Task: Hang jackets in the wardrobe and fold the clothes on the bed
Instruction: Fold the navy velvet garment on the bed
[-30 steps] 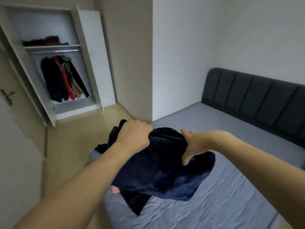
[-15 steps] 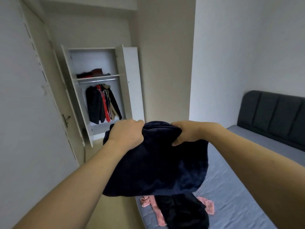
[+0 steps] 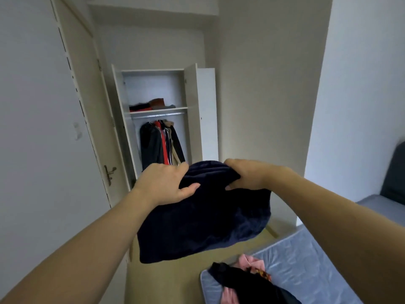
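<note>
A dark navy garment (image 3: 203,218) of soft, fuzzy cloth hangs in the air in front of the person, bunched at its top edge and drooping in a loose fold over the floor (image 3: 166,279), clear of the bed. The left hand (image 3: 163,185) grips its upper left part, fingers curled over the top and the thumb pressed flat on the near side of the cloth. The right hand (image 3: 245,174) clutches the upper right part, fingers wrapped over the bunched edge with the thumb tucked beneath. Both bare forearms reach forward from the lower corners. Below and to the right, on the near corner of the grey-blue mattress (image 3: 306,264), lies a heap of a black garment (image 3: 247,284) on top of a pink one (image 3: 252,261), well apart from the held cloth. Straight ahead stands the white wardrobe (image 3: 191,119) with both doors open; several jackets (image 3: 161,145) hang from its rail, dark ones with a red and a tan one among them, and folded clothes (image 3: 151,104) rest on the shelf above. A closed door with a lever handle (image 3: 109,172) stands at the left, and a dark headboard (image 3: 394,174) shows at the right edge
</note>
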{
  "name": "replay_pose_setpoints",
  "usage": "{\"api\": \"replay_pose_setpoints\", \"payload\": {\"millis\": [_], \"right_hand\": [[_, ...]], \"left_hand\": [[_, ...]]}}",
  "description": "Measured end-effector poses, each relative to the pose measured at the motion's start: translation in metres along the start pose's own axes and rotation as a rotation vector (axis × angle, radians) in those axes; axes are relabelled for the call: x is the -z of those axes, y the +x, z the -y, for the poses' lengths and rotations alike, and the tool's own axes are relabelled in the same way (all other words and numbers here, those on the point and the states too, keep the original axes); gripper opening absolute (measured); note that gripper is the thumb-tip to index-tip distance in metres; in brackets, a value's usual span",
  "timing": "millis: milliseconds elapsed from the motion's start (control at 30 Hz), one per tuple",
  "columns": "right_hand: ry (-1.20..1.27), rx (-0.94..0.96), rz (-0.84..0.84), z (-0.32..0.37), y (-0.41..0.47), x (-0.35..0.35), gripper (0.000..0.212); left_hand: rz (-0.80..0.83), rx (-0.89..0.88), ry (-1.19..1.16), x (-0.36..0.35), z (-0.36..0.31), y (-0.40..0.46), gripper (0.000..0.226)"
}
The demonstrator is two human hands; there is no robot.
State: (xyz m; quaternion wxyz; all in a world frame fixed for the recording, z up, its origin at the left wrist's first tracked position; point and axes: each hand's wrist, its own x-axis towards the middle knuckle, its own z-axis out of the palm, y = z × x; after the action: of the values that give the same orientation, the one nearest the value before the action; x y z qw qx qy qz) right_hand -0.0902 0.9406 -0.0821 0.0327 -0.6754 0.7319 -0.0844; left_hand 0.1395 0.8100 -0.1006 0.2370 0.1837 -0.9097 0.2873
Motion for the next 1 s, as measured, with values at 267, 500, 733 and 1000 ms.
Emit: {"api": "replay_pose_setpoints", "payload": {"millis": [267,500,733,1000], "right_hand": [[-0.029,0.074,-0.053,-0.013,0.219,0.016,0.055],[0.028,0.051,0.014,-0.029,0.413,-0.002,0.048],[-0.174,0.007,-0.194,-0.044,0.609,0.014,0.039],[-0.308,-0.051,-0.299,-0.096,0.801,0.016,0.042]], "left_hand": [[-0.016,0.049,0.075,-0.104,0.162,0.085,0.062],[-0.026,0.033,0.130,-0.243,0.294,0.142,0.062],[-0.104,0.039,0.129,-0.353,0.429,0.231,0.057],[-0.010,0.071,0.079,-0.490,0.537,0.335,0.050]]}}
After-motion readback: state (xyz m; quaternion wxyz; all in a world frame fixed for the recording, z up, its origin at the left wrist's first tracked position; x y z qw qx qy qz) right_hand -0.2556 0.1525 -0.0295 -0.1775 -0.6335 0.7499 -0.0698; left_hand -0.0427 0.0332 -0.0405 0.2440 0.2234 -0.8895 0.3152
